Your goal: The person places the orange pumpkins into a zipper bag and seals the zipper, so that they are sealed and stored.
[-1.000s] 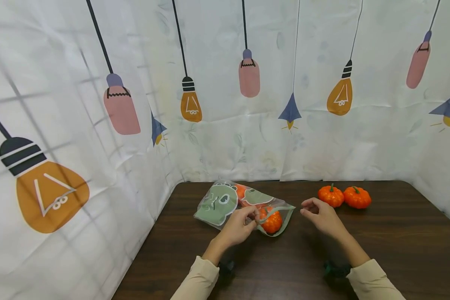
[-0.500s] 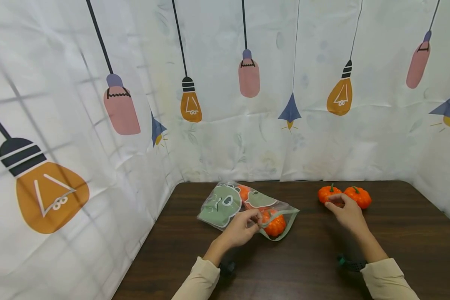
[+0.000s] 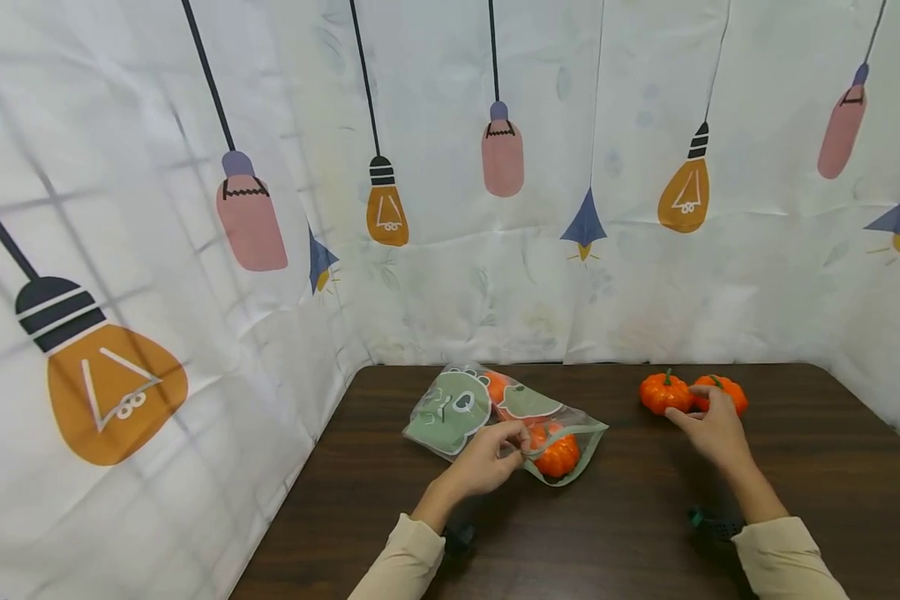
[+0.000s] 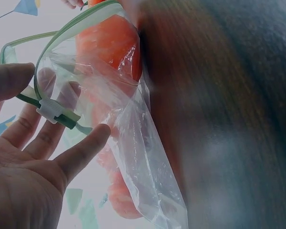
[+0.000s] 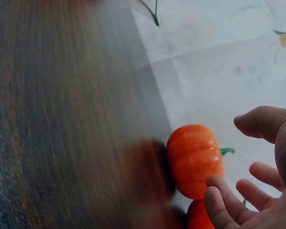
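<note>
A clear zip bag [image 3: 450, 412] printed with a green cartoon animal lies at the left of the table, its mouth towards the right. My left hand [image 3: 489, 458] holds the green-edged mouth of the bag, the rim between thumb and fingers; a white slider [image 4: 49, 110] shows on the seal. Inside the bag, an orange toy pumpkin [image 3: 557, 454] sits close to the opening, with more orange behind it. My right hand [image 3: 720, 433] is at two toy pumpkins on the right, the left one [image 3: 662, 393] and the right one [image 3: 729, 392], its thumb and fingers spread apart.
The dark wooden table [image 3: 607, 533] ends at the back against a white curtain [image 3: 435, 283] printed with lamps. More of the curtain runs along the left side.
My right hand has moved right, from beside the bag's mouth to the two pumpkins. My left hand still holds the bag, which has shifted slightly right in view.
</note>
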`<state>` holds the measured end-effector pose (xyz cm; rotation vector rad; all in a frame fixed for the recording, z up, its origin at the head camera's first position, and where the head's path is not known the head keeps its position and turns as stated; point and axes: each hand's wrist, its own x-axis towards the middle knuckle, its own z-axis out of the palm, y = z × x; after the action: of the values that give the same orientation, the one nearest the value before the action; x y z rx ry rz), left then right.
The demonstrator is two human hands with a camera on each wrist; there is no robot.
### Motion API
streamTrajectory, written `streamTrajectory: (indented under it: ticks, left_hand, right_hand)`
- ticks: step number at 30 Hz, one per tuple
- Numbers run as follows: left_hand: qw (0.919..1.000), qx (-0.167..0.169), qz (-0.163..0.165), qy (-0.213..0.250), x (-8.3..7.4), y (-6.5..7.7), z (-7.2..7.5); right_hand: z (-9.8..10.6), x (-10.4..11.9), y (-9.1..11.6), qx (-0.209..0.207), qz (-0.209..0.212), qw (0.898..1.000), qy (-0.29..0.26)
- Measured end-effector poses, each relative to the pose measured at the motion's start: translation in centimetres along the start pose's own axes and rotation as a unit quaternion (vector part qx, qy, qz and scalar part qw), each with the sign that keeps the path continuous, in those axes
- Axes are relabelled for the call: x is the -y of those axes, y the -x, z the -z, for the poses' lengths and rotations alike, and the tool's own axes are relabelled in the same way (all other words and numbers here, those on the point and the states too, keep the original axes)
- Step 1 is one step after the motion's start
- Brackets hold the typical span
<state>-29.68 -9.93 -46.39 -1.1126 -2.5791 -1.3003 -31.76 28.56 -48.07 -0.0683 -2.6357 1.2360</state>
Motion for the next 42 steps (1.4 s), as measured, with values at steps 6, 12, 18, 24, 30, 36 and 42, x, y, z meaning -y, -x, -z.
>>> streamTrajectory:
  ticks: [6,12,18,24,30,36,42]
  left_hand:
    - [1.0,0.002,0.003,0.002,0.0,0.0,-0.2]
    - [1.0,0.003,0.003,0.003,-0.3,0.1,0.1]
    - [1.0,0.003,0.002,0.004,-0.1,0.1,0.1]
    - [1.0,-0.001,-0.004,0.007,0.0,0.1,0.1]
    - [0.9998,0.002,-0.017,0.009,0.1,0.0,0.0]
    - [0.9993,-0.002,-0.036,0.007,0.3,0.0,-0.3]
    - [0.9979,-0.025,-0.06,-0.001,0.7,-0.1,-0.3]
  right_hand:
    - [-0.3,-0.6,-1.4,-0.002,0.005,1.0,0.024]
    - [-0.4,-0.8,-3.2,0.01,0.029,0.999,0.039]
    - [-0.7,-1.0,-4.2,0.061,0.02,0.996,0.061]
    - [-1.1,-1.6,-4.6,0.067,0.023,0.993,0.097]
    - [-1.1,-1.6,-4.3,0.078,0.029,0.992,0.1]
    - [-1.0,-1.6,-3.8,0.094,0.034,0.99,0.1]
    - [-1.0,-1.6,-3.1,0.1,0.044,0.99,0.09]
